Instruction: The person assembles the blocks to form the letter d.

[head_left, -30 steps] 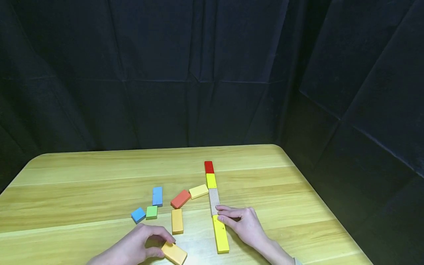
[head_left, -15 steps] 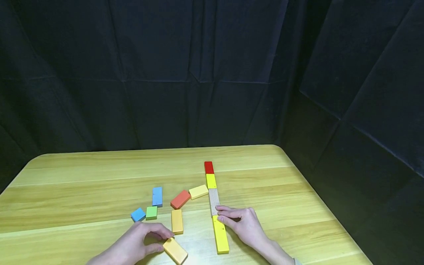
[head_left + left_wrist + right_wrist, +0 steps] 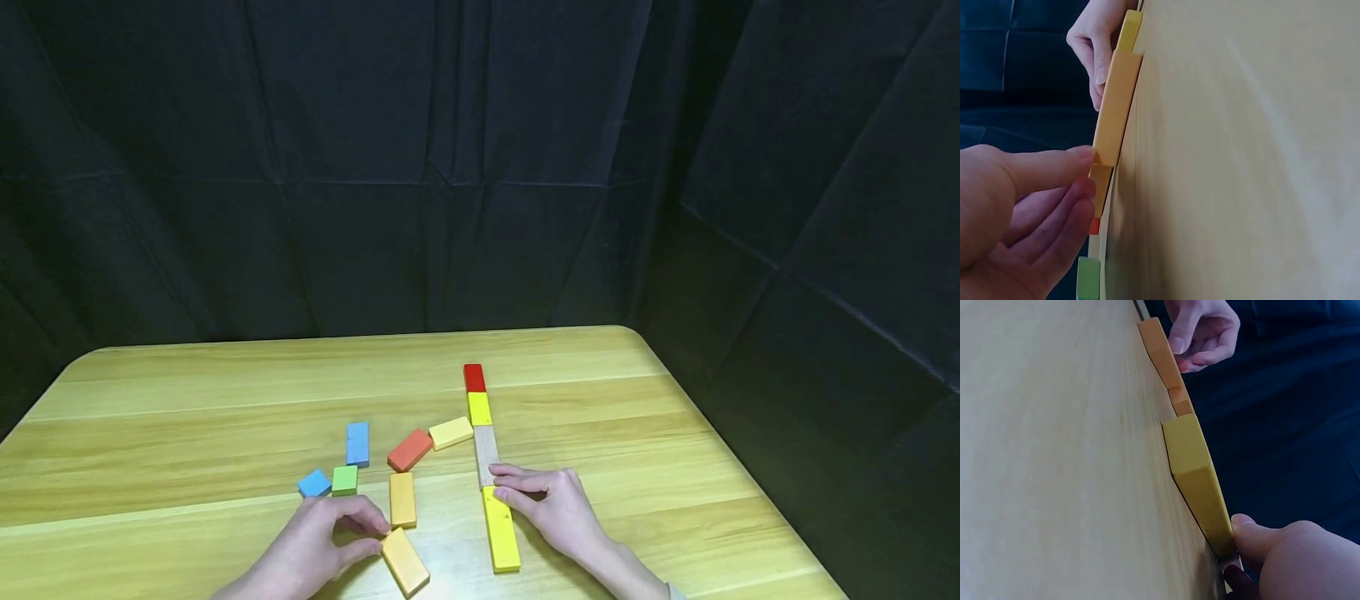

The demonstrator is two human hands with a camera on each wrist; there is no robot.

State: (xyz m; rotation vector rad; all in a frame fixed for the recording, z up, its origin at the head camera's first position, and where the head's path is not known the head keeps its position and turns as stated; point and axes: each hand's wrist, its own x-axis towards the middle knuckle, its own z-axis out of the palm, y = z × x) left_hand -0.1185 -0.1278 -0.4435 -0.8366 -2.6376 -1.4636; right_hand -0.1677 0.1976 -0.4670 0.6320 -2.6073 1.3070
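Observation:
In the head view, my left hand (image 3: 322, 537) has thumb and forefinger at the upper left corner of a light orange wooden block (image 3: 406, 562). Its fingertips touch the block without wrapping round it. Just beyond lies a second orange block (image 3: 402, 499), end close to end. My right hand (image 3: 553, 508) rests its fingertips on a straight row where a pale wood-grey block (image 3: 486, 456) meets a long yellow block (image 3: 501, 533). Farther along that row come a short yellow block (image 3: 479, 408) and a red block (image 3: 475, 378).
A pale yellow block (image 3: 452, 433) and an orange-red block (image 3: 410, 450) slant between the row and the orange blocks. Left of them lie a green block (image 3: 345, 480) and two blue ones, one upright (image 3: 357, 443). Dark curtains (image 3: 375, 167) hang behind the wooden table (image 3: 187, 400).
My left hand has turned the near orange block more lengthwise and shifted it slightly up and right, toward the second orange block. The right hand has stayed in place.

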